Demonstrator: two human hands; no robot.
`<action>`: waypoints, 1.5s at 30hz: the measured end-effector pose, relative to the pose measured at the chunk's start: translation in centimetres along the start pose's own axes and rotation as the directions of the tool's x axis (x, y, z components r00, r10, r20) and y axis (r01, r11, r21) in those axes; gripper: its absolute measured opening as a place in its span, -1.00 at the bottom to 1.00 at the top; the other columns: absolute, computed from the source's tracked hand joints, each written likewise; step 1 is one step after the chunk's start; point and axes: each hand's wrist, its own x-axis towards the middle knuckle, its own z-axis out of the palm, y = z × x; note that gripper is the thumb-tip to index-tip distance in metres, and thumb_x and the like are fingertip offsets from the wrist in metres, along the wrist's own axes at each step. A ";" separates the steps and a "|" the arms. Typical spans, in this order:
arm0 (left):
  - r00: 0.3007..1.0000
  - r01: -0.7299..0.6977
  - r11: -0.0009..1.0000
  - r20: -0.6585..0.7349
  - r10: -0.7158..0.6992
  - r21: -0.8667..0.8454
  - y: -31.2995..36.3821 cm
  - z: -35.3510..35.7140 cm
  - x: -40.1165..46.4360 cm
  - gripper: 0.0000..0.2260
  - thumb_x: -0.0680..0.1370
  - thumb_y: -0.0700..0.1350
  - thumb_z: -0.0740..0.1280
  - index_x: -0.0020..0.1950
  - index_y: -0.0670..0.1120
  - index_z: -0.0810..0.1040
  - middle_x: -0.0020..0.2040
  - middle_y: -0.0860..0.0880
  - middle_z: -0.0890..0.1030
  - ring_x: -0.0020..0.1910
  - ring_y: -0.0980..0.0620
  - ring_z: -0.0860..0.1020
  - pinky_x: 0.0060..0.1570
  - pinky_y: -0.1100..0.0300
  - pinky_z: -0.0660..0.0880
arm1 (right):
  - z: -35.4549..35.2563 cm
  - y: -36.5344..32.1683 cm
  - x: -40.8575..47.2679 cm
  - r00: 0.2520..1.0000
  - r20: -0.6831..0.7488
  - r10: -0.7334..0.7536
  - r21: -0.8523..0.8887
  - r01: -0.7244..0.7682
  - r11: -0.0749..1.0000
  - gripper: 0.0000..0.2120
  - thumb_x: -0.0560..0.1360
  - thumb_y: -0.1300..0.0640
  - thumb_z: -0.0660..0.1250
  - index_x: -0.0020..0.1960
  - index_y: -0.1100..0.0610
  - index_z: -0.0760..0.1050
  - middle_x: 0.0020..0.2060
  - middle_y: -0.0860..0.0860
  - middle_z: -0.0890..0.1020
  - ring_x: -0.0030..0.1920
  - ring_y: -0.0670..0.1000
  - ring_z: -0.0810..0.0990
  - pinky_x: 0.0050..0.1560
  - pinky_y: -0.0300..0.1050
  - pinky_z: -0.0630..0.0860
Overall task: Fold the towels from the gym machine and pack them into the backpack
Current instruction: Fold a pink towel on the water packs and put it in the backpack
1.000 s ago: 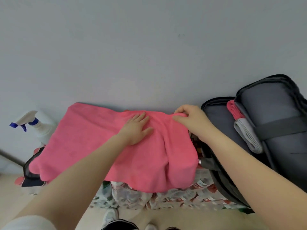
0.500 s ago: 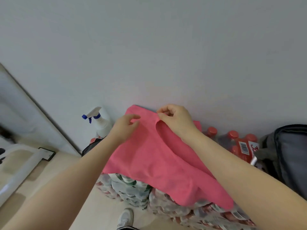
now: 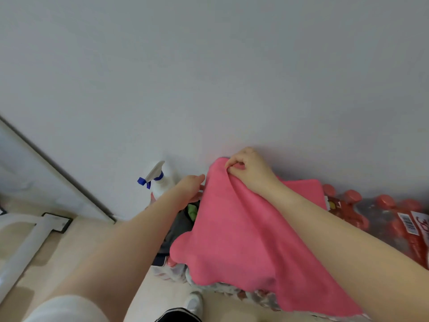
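A pink, soft terry towel (image 3: 243, 231) lies draped over a bank of shrink-wrapped bottle packs against the pale grey wall (image 3: 209, 66), filling the centre and running toward 5 o'clock in the view. Its upper corner is lifted at about 12 o'clock of the cloth, where the right hand (image 3: 248, 169) pinches it between curled fingers and thumb, and a long ridge falls from that pinch down the middle. The towel's near edge hangs in loose scallops over the front of the packs, and a folded flat layer shows at its 2 o'clock side with a straight edge. The left hand (image 3: 190, 189) sits at the towel's 10 o'clock edge, fingers reaching to the hem; whether it grips the cloth or only touches it cannot be told. Just left of that hand stands a white plastic spray bottle with a blue trigger (image 3: 157, 182), close to the wall. Below the hand a dark bag or bin (image 3: 178, 228) shows, with something green inside. At 3 o'clock lie red-capped bottles in clear wrap (image 3: 383, 219), touching the towel's right side. The beige floor (image 3: 69, 252) opens at 8 o'clock, crossed by a white metal frame (image 3: 25, 242), with a dark strip running up the wall behind it.
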 end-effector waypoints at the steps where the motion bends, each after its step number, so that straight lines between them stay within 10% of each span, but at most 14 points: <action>1: 1.000 0.018 1.000 0.017 -0.018 -0.007 0.2 -0.1 0.4 -0.68 0.61 -0.03 0.12 0.22 -0.23 0.41 0.02 -0.14 0.53 -0.22 -0.01 0.52 -0.09 0.14 0.52 | 0.3 0.0 0.2 1.000 0.005 0.005 -0.007 -0.005 1.000 -0.89 0.44 0.25 0.34 -0.08 0.15 0.63 -0.10 0.04 0.50 -0.06 -0.07 0.43 0.01 -0.26 0.31; 15: 0.968 0.095 0.976 0.246 -0.045 -0.196 2.1 -0.8 3.3 -0.65 0.51 0.10 0.29 -0.38 -0.06 0.35 -0.52 0.03 0.35 -0.56 0.12 0.26 -0.42 0.26 0.17 | 2.9 0.4 0.6 1.000 0.022 0.016 -0.216 -0.010 0.976 -0.96 0.42 0.18 0.36 -0.14 0.14 0.57 -0.14 0.04 0.62 -0.09 0.04 0.55 0.00 -0.07 0.45; 23: 0.933 -0.017 0.914 0.323 0.160 -0.405 3.7 -0.7 1.2 -0.84 0.54 -0.19 0.28 0.02 -0.27 0.55 -0.21 -0.10 0.65 -0.26 0.05 0.62 -0.28 0.24 0.60 | 1.5 0.0 -0.6 0.998 0.050 -0.036 -0.235 0.047 0.971 -0.93 0.48 0.16 0.31 -0.08 0.15 0.53 -0.12 0.04 0.63 -0.12 0.03 0.55 -0.03 -0.08 0.44; 29: 0.905 -0.385 0.910 0.129 0.405 -0.152 5.4 -0.8 -3.0 -0.86 0.53 -0.22 0.28 -0.22 -0.09 0.49 -0.31 -0.02 0.51 -0.40 0.18 0.46 -0.40 0.37 0.41 | -0.1 -0.3 -2.5 0.991 -0.110 -0.073 -0.055 0.068 0.996 -0.95 0.47 0.25 0.33 -0.08 0.19 0.56 -0.18 0.01 0.63 -0.16 -0.12 0.54 -0.07 -0.34 0.39; 34: 0.792 -0.585 0.811 0.232 0.564 0.026 6.1 0.3 -6.5 -0.86 0.50 -0.24 0.31 -0.25 -0.07 0.47 -0.38 0.06 0.50 -0.44 0.21 0.43 -0.46 0.44 0.37 | -2.8 -3.5 -3.1 0.961 -0.220 -0.168 0.081 0.190 0.979 -0.88 0.47 0.23 0.33 -0.13 0.01 0.51 -0.28 -0.12 0.57 -0.13 -0.10 0.52 -0.10 -0.38 0.37; 45: 0.853 -0.227 0.868 0.340 0.396 -0.442 5.9 1.7 -9.3 -0.87 0.58 -0.17 0.22 -0.06 -0.15 0.54 -0.23 -0.04 0.63 -0.36 0.13 0.58 -0.39 0.33 0.51 | -2.5 -3.0 -3.9 0.932 -0.357 -0.066 0.119 0.115 0.986 -0.97 0.46 0.21 0.36 -0.16 0.12 0.54 -0.29 -0.12 0.53 -0.28 -0.26 0.46 -0.17 -0.47 0.33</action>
